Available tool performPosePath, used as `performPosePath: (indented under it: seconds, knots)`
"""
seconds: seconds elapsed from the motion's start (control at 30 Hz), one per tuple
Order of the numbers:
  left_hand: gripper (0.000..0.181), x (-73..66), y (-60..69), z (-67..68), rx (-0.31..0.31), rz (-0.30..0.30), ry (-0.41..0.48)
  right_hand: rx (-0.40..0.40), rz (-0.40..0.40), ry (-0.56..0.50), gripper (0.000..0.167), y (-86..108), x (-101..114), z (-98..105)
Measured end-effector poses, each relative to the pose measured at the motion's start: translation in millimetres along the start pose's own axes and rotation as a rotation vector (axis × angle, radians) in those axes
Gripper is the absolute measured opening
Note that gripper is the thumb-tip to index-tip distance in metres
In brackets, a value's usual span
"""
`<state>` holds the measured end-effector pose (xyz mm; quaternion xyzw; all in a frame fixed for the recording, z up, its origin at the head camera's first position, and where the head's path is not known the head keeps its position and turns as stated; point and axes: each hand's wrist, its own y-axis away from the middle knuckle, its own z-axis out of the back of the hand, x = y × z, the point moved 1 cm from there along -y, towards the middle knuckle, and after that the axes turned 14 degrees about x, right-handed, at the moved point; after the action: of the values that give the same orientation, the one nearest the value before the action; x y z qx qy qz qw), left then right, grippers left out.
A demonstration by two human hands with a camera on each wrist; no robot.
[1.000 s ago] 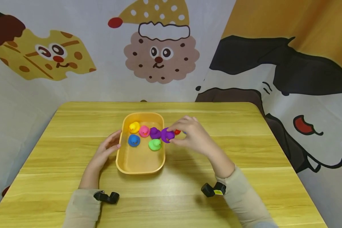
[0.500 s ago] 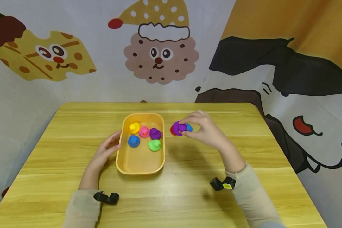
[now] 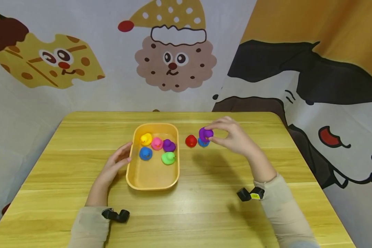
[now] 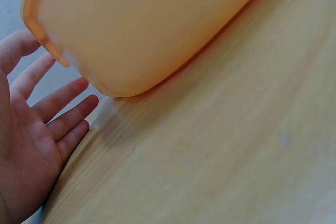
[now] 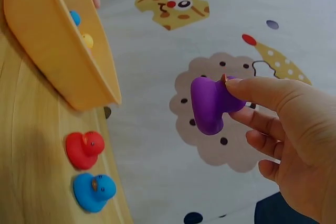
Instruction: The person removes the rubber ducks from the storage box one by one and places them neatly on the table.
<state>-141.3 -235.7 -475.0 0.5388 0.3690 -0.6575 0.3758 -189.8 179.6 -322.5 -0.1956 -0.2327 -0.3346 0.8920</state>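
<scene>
Above the wood-grained worktop [image 3: 204, 217], the person's right hand [image 3: 235, 139] is pinching a purple duck [image 3: 205, 134] by the head between thumb and fingers, so that grip is holding the toy. The right wrist view is showing the duck clear of the worktop, its body pointing away from the palm and its orange bill lying close beside the thumb tip. Seen from the head, it is hovering at two o'clock from the yellow-orange tray [image 3: 152, 175], partly covering a light blue duck [image 3: 203, 143]. A red duck [image 3: 191, 141] is sitting just beside that blue one, at nine o'clock from it. At the tray's nine o'clock side, the left hand [image 3: 112, 166] is resting its thumb at the rim, its grip relaxed with fingers loosely extended; how many fingertips are actually touching the wall is hard to tell. Inside the tray, a yellow duck [image 3: 146, 139] is sitting towards eleven o'clock, a pink duck [image 3: 157, 143] just past twelve, a second purple duck [image 3: 168, 145] at two, a green duck [image 3: 168, 158] at three and a darker blue duck [image 3: 145, 153] at ten. A cartoon-printed cloth [image 3: 111, 98] is hanging at twelve o'clock, beyond the worktop.
</scene>
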Motion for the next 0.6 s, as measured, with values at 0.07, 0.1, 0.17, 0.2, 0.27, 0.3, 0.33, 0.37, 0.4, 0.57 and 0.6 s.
performPosePath:
  seconds: [0.07,0.1,0.17,0.2,0.27,0.3,0.33,0.37,0.4,0.57,0.6]
  knots:
    - [0.055,-0.2,-0.1,-0.1,0.000,0.000,-0.002,0.008,-0.011,-0.003,0.031,1.0,-4,1]
    - [0.055,-0.1,-0.2,-0.1,-0.001,0.000,-0.003,0.012,-0.017,-0.004,0.031,1.5,-7,1]
    - [0.055,0.2,-0.3,-0.1,0.000,-0.001,-0.001,0.015,-0.023,-0.005,0.031,2.4,-10,2]
    - [0.055,0.2,-0.4,0.0,0.000,-0.002,-0.001,0.016,-0.024,-0.005,0.031,2.8,-12,3]
    - [0.055,0.0,-0.4,-0.1,0.000,-0.003,0.000,0.015,-0.024,-0.006,0.031,3.9,-15,3]
    - [0.055,0.1,-0.3,-0.2,0.000,-0.002,0.002,0.014,-0.025,-0.006,0.031,4.4,-16,4]
    - [0.055,-0.2,-0.2,-0.4,0.001,-0.004,0.001,0.014,-0.027,-0.007,0.030,5.0,-18,4]
    - [0.055,-0.5,-0.2,-0.5,0.002,-0.006,0.001,0.015,-0.029,-0.007,0.030,5.4,-20,5]
    - [0.055,-0.9,-0.1,-0.8,0.002,-0.008,0.001,0.017,-0.033,-0.007,0.030,5.8,-21,5]
    - [0.055,-1.9,-0.1,-1.4,0.002,-0.006,0.008,0.030,-0.061,0.012,0.030,7.9,-32,4]
    - [0.055,-1.9,-0.2,-1.5,0.002,-0.004,0.011,0.032,-0.065,0.019,0.030,8.5,-34,4]
